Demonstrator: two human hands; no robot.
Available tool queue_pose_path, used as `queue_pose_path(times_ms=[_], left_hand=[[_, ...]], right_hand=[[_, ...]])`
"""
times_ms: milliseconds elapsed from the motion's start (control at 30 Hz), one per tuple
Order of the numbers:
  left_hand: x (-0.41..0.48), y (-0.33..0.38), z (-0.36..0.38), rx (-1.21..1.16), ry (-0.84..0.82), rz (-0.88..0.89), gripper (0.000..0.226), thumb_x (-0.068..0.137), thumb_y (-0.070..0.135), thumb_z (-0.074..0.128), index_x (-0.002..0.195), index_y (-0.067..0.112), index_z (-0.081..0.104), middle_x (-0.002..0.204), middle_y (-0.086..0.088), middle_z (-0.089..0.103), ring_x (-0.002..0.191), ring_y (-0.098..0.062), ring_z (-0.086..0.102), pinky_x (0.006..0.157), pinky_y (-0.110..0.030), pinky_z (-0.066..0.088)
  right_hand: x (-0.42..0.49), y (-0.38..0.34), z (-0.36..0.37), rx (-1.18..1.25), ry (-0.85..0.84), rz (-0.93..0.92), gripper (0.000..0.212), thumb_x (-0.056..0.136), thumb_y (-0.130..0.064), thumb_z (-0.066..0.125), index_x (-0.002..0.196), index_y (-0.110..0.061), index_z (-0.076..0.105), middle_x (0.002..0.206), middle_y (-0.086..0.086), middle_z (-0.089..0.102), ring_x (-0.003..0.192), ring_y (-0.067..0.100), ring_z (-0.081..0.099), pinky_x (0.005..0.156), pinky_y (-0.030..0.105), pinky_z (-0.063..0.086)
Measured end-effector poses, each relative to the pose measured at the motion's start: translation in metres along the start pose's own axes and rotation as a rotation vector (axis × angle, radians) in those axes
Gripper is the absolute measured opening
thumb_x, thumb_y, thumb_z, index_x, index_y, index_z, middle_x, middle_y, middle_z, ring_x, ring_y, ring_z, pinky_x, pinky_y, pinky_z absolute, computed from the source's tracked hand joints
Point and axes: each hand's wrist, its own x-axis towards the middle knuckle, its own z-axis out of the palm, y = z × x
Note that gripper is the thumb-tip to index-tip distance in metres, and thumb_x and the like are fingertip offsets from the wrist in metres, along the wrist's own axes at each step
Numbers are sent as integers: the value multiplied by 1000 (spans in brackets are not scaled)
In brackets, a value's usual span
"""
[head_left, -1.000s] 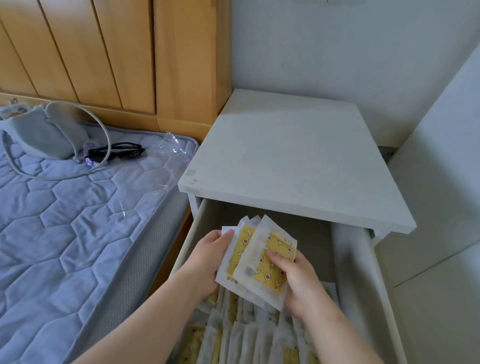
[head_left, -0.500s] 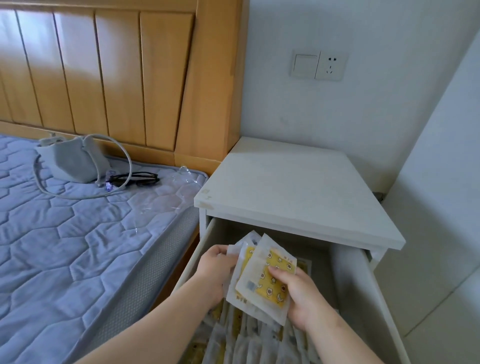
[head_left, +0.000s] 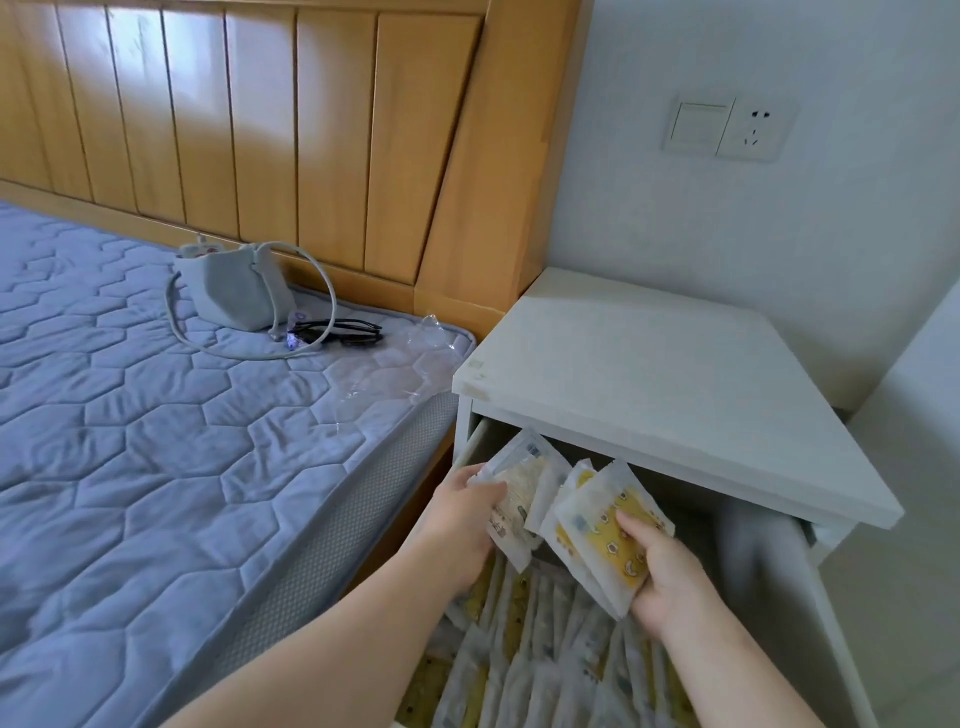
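While the quilted blue mattress on the left carries only a grey pouch bag and dark sunglasses by the headboard, the work is at the bedside. The left hand grips a pale bundle of sachets, thumb curled over the top one, above the left edge of the open drawer. Just to its right is a fanned yellow-printed bundle, which the right hand pinches with the thumb on top and the fingers beneath. Whether the two bundles touch I cannot tell. Both hang over the packed rows of sachets standing in the drawer, under the white nightstand.

The likeliest trouble is slippage. The wrappers look slick and the fan is loose, so an outer sachet could slide free and drop among the rows or over the drawer's left side towards the bed. The raised corners also sit close beneath the nightstand's top, and a quick lift could snag them there.
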Motion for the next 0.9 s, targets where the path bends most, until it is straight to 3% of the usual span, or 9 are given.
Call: queue_pose_path(times_ms=[100, 200, 333, 467, 600, 733, 800, 867, 900], left_hand=[[9, -9, 6, 238, 93, 163, 25, 92, 11, 53, 113, 24, 59, 110, -8, 63, 97, -27, 64, 81, -46, 57], [13, -18, 13, 709, 186, 430, 22, 96, 12, 47, 106, 29, 57, 104, 6, 58, 97, -15, 56, 81, -30, 52], [35, -25, 30, 1088, 170, 692, 32, 98, 8, 41, 123, 21, 57, 118, 2, 61, 108, -14, 55, 84, -21, 44], [71, -45, 37, 1432, 82, 729, 41, 95, 7, 48, 133, 22, 50, 132, 1, 55, 118, -16, 54, 91, -22, 44], [103, -70, 22, 1702, -87, 857, 33, 60, 4, 81, 90, 17, 75, 86, -1, 72, 75, -20, 70, 65, -27, 57], [128, -81, 11, 1661, -105, 689, 39, 25, 10, 92, 56, 20, 71, 57, 4, 65, 46, -15, 61, 40, -16, 46], [125, -78, 12, 1719, -115, 582, 34, 49, 15, 88, 79, 21, 74, 75, 3, 69, 62, -14, 65, 51, -19, 50], [123, -78, 11, 1739, -94, 573, 27, 86, 20, 59, 112, 21, 64, 107, 2, 66, 93, -16, 63, 72, -24, 50], [123, -75, 12, 1719, -74, 523, 25, 92, 23, 49, 112, 19, 62, 107, 1, 64, 94, -17, 61, 71, -24, 47]], right_hand=[[0, -1, -8, -37, 97, -86, 46, 84, -8, 67, 127, -14, 51, 110, 14, 62, 95, 34, 61, 82, 51, 51], [0, -2, -15, 3, 193, -81, 51, 84, -8, 68, 130, -14, 47, 117, 13, 58, 100, 33, 58, 81, 47, 49], [6, -3, -23, 61, 245, -64, 54, 84, -7, 68, 132, -13, 44, 112, 12, 54, 103, 33, 56, 80, 45, 46], [28, 2, -24, 66, 264, -40, 53, 82, -7, 70, 129, -12, 46, 115, 13, 56, 107, 34, 57, 81, 44, 46], [62, 5, -24, 2, 308, -37, 52, 81, -9, 72, 128, -10, 49, 116, 15, 59, 99, 31, 59, 81, 42, 48], [92, 9, -26, -21, 298, 0, 55, 80, -7, 73, 128, -12, 49, 116, 16, 59, 103, 37, 60, 90, 51, 50], [105, 8, -22, -41, 273, 10, 51, 81, -8, 72, 125, -13, 47, 114, 15, 58, 103, 36, 59, 93, 52, 48], [119, 7, -18, -81, 267, 23, 48, 80, -12, 73, 120, -16, 47, 112, 13, 58, 103, 34, 58, 94, 51, 48], [124, 8, -15, -88, 261, 40, 46, 79, -13, 73, 118, -17, 48, 113, 13, 59, 104, 35, 59, 95, 51, 48]])
